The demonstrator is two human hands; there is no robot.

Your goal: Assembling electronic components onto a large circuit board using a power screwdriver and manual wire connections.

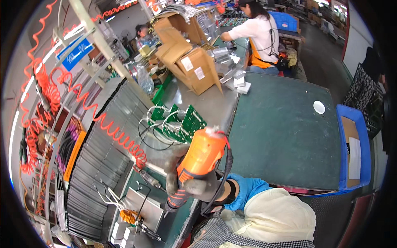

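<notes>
My right hand (193, 186), in a grey glove, is closed around an orange and black electric screwdriver (197, 153). Its tip slants down to the left, above the green bench top. Below and left of it lies a flat metal plate (144, 206) with an orange wound coil (129, 216), white wires (108, 196) and black leads. At the lower edge a grey gloved shape, apparently my left hand (143, 240), shows beside these parts; its fingers cannot be made out.
Green circuit boards (178, 124) with cables stand beyond the screwdriver. Stacked metal profiles (101, 157) line the left, under a red coiled air hose (111, 128). Cardboard boxes (194, 72), a green table (285, 136), a blue bin (362, 136) and a seated person (260, 37) are farther off.
</notes>
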